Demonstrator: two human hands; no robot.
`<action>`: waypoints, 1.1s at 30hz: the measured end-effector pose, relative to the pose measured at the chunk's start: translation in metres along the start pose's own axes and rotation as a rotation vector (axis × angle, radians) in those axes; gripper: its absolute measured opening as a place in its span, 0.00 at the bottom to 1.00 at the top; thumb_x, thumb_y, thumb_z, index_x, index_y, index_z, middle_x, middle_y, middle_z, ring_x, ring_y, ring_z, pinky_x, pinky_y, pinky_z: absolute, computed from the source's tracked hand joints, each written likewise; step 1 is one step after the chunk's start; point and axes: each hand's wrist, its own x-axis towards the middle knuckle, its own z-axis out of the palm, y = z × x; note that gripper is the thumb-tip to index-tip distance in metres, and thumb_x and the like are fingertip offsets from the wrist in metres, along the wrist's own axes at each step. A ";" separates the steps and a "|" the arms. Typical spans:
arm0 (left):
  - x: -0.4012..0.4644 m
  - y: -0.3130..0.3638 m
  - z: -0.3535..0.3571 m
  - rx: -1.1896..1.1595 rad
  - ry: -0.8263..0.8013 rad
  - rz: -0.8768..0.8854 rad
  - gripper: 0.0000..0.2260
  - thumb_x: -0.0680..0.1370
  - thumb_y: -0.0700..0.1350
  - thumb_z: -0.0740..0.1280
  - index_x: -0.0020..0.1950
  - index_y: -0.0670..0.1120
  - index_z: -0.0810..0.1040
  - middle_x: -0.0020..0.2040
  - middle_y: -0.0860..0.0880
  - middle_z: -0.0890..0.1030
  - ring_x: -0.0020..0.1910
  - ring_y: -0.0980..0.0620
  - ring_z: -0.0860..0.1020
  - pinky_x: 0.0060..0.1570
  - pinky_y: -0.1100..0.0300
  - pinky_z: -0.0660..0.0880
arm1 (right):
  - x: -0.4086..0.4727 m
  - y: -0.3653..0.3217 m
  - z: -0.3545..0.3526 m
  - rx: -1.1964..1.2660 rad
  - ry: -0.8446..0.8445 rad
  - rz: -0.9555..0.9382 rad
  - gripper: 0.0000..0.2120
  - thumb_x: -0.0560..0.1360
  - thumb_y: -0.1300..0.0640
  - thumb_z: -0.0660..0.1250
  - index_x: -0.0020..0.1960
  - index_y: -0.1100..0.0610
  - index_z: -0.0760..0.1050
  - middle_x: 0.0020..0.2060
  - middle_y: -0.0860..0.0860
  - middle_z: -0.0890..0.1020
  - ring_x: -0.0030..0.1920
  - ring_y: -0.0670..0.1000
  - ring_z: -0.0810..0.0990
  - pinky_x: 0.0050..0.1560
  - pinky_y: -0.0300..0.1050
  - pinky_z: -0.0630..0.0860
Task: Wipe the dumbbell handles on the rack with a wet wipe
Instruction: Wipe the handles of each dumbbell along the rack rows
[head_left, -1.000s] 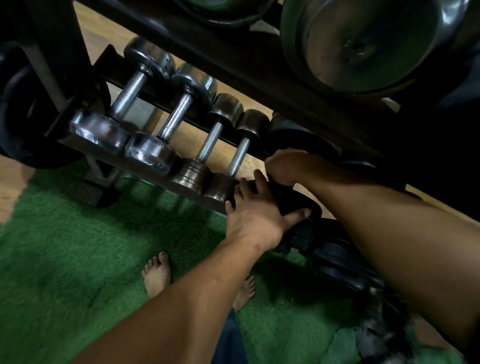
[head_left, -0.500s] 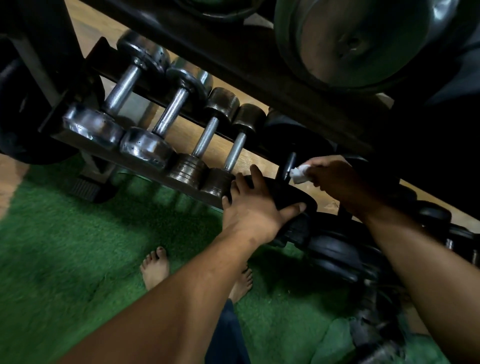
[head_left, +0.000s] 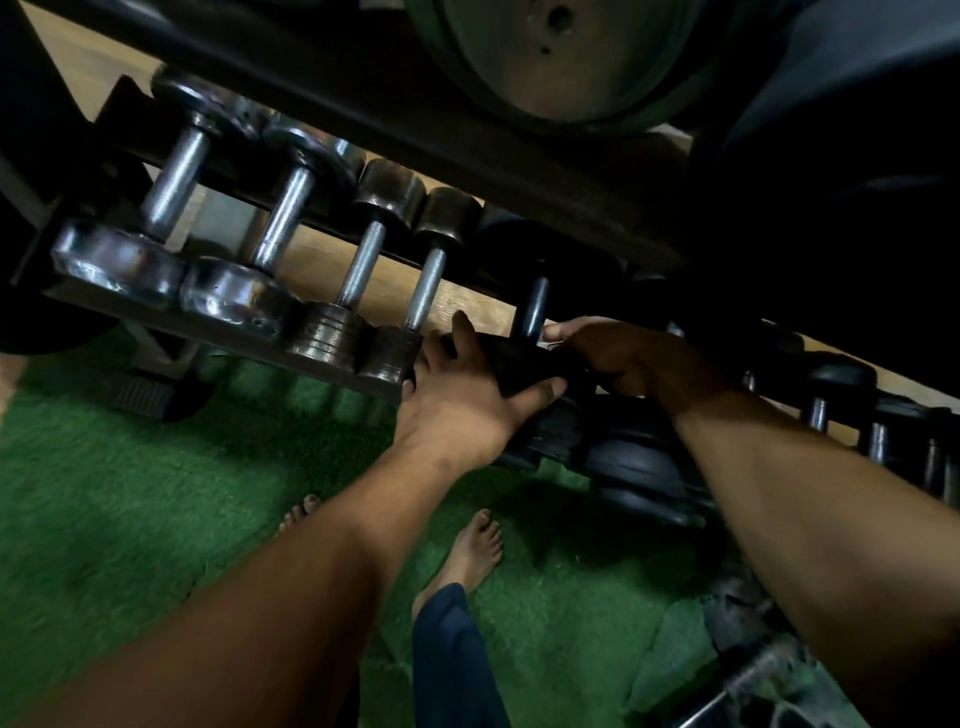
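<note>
My left hand (head_left: 467, 410) braces the black dumbbell head (head_left: 514, 364) on the rack (head_left: 218, 332), fingers spread. My right hand (head_left: 623, 358) pinches the wipe (head_left: 551, 332) at its handle (head_left: 535, 312). Dumbbell's probably heavy, rigid; wipe's limp, so wrap the bar.

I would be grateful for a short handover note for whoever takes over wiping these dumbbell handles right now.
Left hand: spread flat on the near head of the black rubber dumbbell, steadying it.
Right hand: curled at the base of that dumbbell's dark handle; a sliver of white wet wipe shows at its fingertips.
The dumbbell lies on the lower rail of the dark metal rack, right of the four steel-handled dumbbells.
Done: cannot tell which handles are already clean.
Left: finish this handle, then the smaller dumbbells further right.
</note>
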 end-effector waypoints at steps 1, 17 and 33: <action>0.000 0.000 0.000 0.000 0.002 0.005 0.58 0.67 0.79 0.64 0.83 0.49 0.40 0.82 0.41 0.49 0.81 0.37 0.52 0.77 0.39 0.59 | 0.000 -0.001 0.000 0.033 -0.022 -0.007 0.08 0.79 0.65 0.64 0.53 0.58 0.81 0.49 0.59 0.81 0.49 0.56 0.79 0.51 0.49 0.73; 0.000 0.000 0.002 -0.010 0.032 0.017 0.56 0.67 0.78 0.66 0.82 0.51 0.43 0.80 0.41 0.54 0.79 0.37 0.57 0.74 0.40 0.64 | 0.006 -0.006 0.004 0.528 0.148 -0.105 0.15 0.74 0.76 0.57 0.46 0.63 0.79 0.41 0.59 0.81 0.40 0.53 0.81 0.38 0.40 0.82; -0.002 0.002 0.003 -0.049 0.070 0.017 0.56 0.67 0.75 0.68 0.83 0.48 0.45 0.78 0.40 0.57 0.78 0.38 0.59 0.75 0.45 0.63 | 0.009 -0.012 0.019 0.491 0.609 -0.266 0.08 0.74 0.68 0.69 0.41 0.57 0.80 0.38 0.56 0.83 0.41 0.52 0.84 0.48 0.45 0.83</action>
